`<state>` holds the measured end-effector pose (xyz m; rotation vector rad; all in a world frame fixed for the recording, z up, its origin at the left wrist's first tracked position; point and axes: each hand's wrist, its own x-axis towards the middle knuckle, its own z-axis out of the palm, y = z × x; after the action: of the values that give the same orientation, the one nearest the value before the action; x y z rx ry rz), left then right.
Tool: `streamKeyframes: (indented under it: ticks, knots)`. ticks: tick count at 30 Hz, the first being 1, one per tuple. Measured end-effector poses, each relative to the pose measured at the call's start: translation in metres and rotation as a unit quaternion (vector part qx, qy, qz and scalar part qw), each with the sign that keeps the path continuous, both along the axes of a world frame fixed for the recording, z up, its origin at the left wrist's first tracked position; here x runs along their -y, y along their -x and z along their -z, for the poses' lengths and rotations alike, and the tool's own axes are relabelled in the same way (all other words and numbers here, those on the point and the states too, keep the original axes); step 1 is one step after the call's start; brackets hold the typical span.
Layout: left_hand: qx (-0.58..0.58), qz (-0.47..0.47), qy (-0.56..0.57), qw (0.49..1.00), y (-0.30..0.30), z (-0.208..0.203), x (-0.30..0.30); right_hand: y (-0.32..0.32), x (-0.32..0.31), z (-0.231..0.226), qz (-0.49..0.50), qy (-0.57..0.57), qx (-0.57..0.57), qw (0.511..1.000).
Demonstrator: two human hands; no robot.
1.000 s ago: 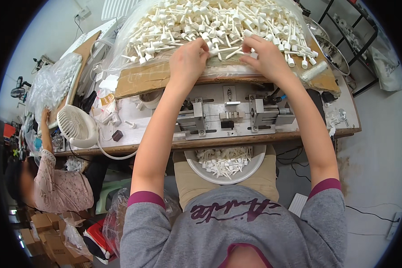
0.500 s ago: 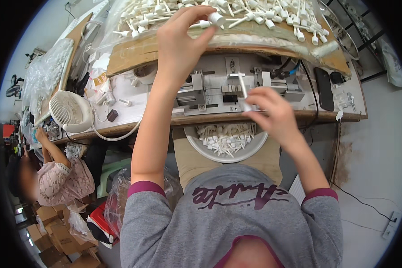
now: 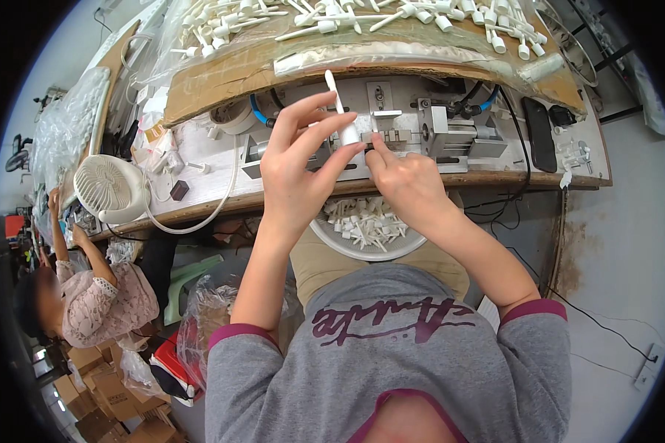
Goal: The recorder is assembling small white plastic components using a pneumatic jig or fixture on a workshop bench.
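Observation:
My left hand (image 3: 303, 148) is raised over the left part of a metal clamping fixture (image 3: 440, 129). Thumb and fingers pinch the cap of a white capped stick (image 3: 338, 111), which points upward. My right hand (image 3: 403, 173) is closed at the middle of the fixture, its index fingertip pressing down there. The upper end of a second white stick (image 3: 374, 122) shows just beyond that fingertip; the rest is hidden under the fingers.
Many white capped sticks (image 3: 436, 22) lie on a film-covered cardboard sheet (image 3: 222, 92) behind the fixture. A grey bowl (image 3: 340, 247) of white pieces rests on my lap. A fan (image 3: 111, 184) stands left, a black phone (image 3: 539, 136) right. Another person (image 3: 100, 303) works far left.
My left hand has come down from the pile with a capped stick. My right hand has moved left and lowered its stick to the fixture.

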<state>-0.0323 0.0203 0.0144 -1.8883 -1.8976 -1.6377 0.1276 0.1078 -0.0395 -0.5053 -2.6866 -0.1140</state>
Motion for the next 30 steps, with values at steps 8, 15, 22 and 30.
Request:
streamKeyframes:
  ticks: [8,15,22,30]
  knots:
    - [0.042,0.012,0.031,0.999,-0.008,0.018,0.015,0.005,-0.013,-0.04,-0.016,0.098,0.046,0.994]
    - [-0.152,-0.001,0.072,0.986,-0.029,0.048,0.014,0.058,-0.12,-0.084,0.009,0.212,-0.25,0.945]
    - [-0.219,-0.022,0.137,0.966,-0.036,0.063,-0.006,0.089,-0.124,-0.11,0.163,0.24,-0.03,0.957]
    - [-0.197,-0.007,0.175,0.965,-0.032,0.058,-0.005,0.024,-0.083,-0.078,-0.07,0.24,-0.293,0.923]
